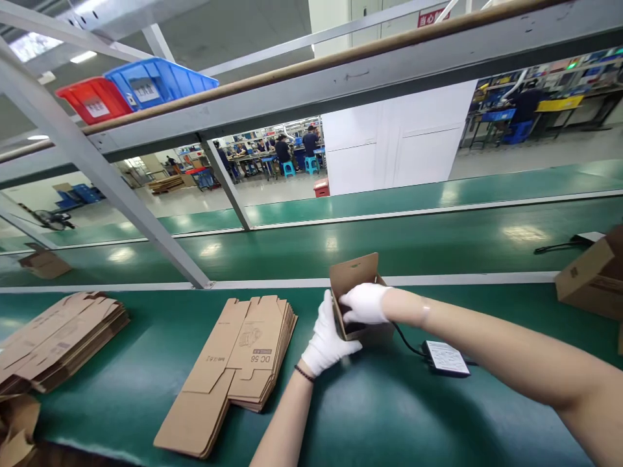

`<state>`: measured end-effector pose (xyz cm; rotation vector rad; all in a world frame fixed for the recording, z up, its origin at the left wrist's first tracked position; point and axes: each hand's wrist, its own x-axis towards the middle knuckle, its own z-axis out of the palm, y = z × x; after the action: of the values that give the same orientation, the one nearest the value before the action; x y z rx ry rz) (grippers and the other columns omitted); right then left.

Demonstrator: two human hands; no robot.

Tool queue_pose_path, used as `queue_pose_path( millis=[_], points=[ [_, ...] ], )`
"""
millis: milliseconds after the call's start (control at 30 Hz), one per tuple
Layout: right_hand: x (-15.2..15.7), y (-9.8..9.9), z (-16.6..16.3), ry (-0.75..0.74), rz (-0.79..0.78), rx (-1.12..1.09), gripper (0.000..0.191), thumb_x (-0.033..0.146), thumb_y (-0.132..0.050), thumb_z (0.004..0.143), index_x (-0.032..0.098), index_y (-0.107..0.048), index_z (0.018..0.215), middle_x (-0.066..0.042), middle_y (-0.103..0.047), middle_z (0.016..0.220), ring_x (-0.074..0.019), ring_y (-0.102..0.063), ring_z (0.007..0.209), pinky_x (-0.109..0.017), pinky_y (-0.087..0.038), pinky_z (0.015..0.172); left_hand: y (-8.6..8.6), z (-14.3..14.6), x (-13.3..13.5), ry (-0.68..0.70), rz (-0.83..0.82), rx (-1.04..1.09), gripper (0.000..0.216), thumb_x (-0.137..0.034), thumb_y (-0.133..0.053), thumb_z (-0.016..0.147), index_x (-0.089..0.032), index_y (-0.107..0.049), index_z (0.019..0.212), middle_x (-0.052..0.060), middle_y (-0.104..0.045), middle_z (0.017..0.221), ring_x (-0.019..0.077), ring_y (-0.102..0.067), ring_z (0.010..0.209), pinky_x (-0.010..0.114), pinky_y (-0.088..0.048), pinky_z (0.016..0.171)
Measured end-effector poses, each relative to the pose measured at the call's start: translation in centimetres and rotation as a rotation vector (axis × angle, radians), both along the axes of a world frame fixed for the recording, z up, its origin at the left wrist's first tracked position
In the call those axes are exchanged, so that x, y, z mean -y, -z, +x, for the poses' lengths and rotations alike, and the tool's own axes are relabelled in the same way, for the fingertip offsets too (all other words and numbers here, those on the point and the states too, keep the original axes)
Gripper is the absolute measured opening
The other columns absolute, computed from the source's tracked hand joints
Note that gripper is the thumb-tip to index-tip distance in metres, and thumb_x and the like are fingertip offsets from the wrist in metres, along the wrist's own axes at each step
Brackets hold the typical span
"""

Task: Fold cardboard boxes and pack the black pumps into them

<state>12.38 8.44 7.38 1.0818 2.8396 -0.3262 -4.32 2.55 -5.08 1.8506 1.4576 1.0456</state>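
Observation:
A small open cardboard box stands on the green table, its lid flap up. My left hand, in a white glove, grips the box's near left side. My right hand, also gloved, rests curled over the box's open top with its fingers reaching inside. A black power adapter with a white label lies just right of the box, its cable running towards it. What lies inside the box is hidden by my right hand.
A stack of flat carton blanks lies to the left, a second stack at the far left. Assembled boxes sit at the right edge. A grey metal frame post slants across. Red and blue bins sit overhead. People work far behind.

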Motion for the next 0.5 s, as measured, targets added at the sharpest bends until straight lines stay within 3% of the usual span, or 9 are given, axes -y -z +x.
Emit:
queue_pose_path(
  millis=[100, 133, 200, 267, 333, 400, 500],
  points=[
    [0.5, -1.3, 5.3, 0.127, 0.023, -0.003, 0.029, 0.036, -0.046, 0.094, 0.020, -0.067, 0.106, -0.009, -0.068, 0.105, -0.0276, -0.066, 0.095, -0.039, -0.050, 0.082, -4.4, -0.5, 1.5, -0.150, 0.261, -0.233, 0.118, -0.041, -0.079, 0.062, -0.018, -0.004, 0.150, 0.021, -0.016, 0.154, 0.0386, -0.020, 0.143, 0.056, -0.024, 0.116],
    [0.8, -1.4, 7.3, 0.174, -0.029, 0.003, 0.031, 0.037, -0.052, 0.089, 0.021, -0.065, 0.111, -0.008, -0.069, 0.102, -0.0271, -0.067, 0.090, -0.037, -0.051, 0.079, -6.4, -0.2, 1.7, -0.112, 0.336, -0.345, 0.108, -0.040, -0.078, 0.065, -0.020, -0.014, 0.149, 0.019, -0.021, 0.153, 0.0369, -0.024, 0.142, 0.053, -0.027, 0.115],
    [1.5, -0.9, 10.7, 0.247, -0.223, -0.015, 0.063, 0.037, -0.066, 0.075, 0.025, -0.051, 0.134, -0.007, -0.068, 0.112, -0.0277, -0.067, 0.094, -0.035, -0.052, 0.079, -10.2, 1.2, 1.3, 0.137, 0.340, -0.600, 0.079, -0.039, -0.075, 0.069, -0.022, -0.039, 0.137, 0.014, -0.043, 0.141, 0.0323, -0.042, 0.130, 0.045, -0.039, 0.108],
    [2.3, 0.3, 13.1, 0.287, -0.359, -0.050, 0.094, 0.037, -0.070, 0.068, 0.029, -0.027, 0.151, -0.008, -0.058, 0.134, -0.0299, -0.062, 0.111, -0.036, -0.051, 0.088, -12.6, 3.4, 0.1, 0.326, 0.116, -0.895, 0.057, -0.042, -0.072, 0.072, -0.020, -0.053, 0.121, 0.010, -0.058, 0.121, 0.0276, -0.057, 0.112, 0.038, -0.049, 0.094],
    [3.3, 2.1, 14.2, 0.343, -0.378, -0.058, 0.101, 0.038, -0.068, 0.069, 0.028, -0.015, 0.155, -0.009, -0.046, 0.147, -0.0317, -0.053, 0.125, -0.038, -0.046, 0.098, -13.3, 5.6, -1.5, 0.403, -0.132, -1.138, 0.060, -0.045, -0.077, 0.065, -0.016, -0.058, 0.114, 0.012, -0.064, 0.111, 0.0292, -0.063, 0.099, 0.040, -0.053, 0.085],
    [4.2, 4.4, 14.7, 0.414, -0.362, -0.015, 0.103, 0.036, -0.068, 0.068, 0.020, -0.016, 0.156, -0.013, -0.041, 0.150, -0.0343, -0.047, 0.130, -0.040, -0.042, 0.103, -12.9, 7.2, -2.9, 0.429, -0.263, -1.254, 0.055, -0.041, -0.081, 0.060, -0.015, -0.065, 0.105, 0.012, -0.068, 0.097, 0.0310, -0.066, 0.088, 0.043, -0.053, 0.081],
    [5.4, 7.9, 14.6, 0.447, -0.272, 0.086, 0.097, 0.029, -0.067, 0.066, 0.011, -0.027, 0.153, -0.021, -0.052, 0.137, -0.0382, -0.054, 0.120, -0.044, -0.046, 0.097, -11.7, 7.9, -3.8, 0.452, -0.316, -1.330, 0.040, -0.033, -0.080, 0.062, -0.018, -0.070, 0.098, 0.010, -0.070, 0.086, 0.0304, -0.067, 0.083, 0.046, -0.052, 0.082]
  ],
)
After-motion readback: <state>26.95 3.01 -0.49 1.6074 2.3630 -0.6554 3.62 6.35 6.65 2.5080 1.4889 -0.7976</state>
